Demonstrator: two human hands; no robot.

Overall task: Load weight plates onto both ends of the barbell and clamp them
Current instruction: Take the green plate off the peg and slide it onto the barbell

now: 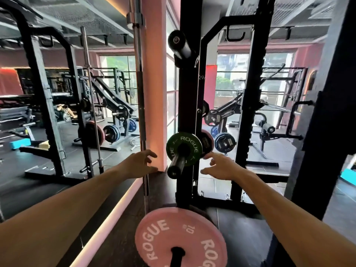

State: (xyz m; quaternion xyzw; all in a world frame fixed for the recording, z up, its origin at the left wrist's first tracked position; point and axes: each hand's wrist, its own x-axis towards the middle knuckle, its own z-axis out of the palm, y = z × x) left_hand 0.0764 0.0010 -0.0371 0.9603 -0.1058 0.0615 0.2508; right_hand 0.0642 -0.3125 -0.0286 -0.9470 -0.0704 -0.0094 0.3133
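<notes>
Both hands reach toward the green plate, which hangs on a black storage peg jutting from the dark rack upright. The left hand hovers just left of the plate, fingers spread and loosely curved, holding nothing and touching nothing that can be seen. The right hand is just right of the plate, fingers likewise open; its fingertips come close to the plate's rim, but whether they touch it cannot be told. Neither hand has a grip yet.

Behind the green plate on the same upright sits a pink plate, partly hidden. Below the green plate, nearest the camera, a large pink plate marked 10 rests on another peg. To the left of the green plate, a steel bar stands upright against the pink pillar. No collar or clamp can be made out.

This looks like the fetching step: the green plate has still to come off its peg, so loading has not visibly begun.

The risks lie in the pull. A plate gripped only at the rim by fingertips may slip as it clears the peg's end and drop toward the large pink plate or the feet below. Dragging it off crooked could make it bind on the peg. Swinging it left carelessly might knock the standing bar.
</notes>
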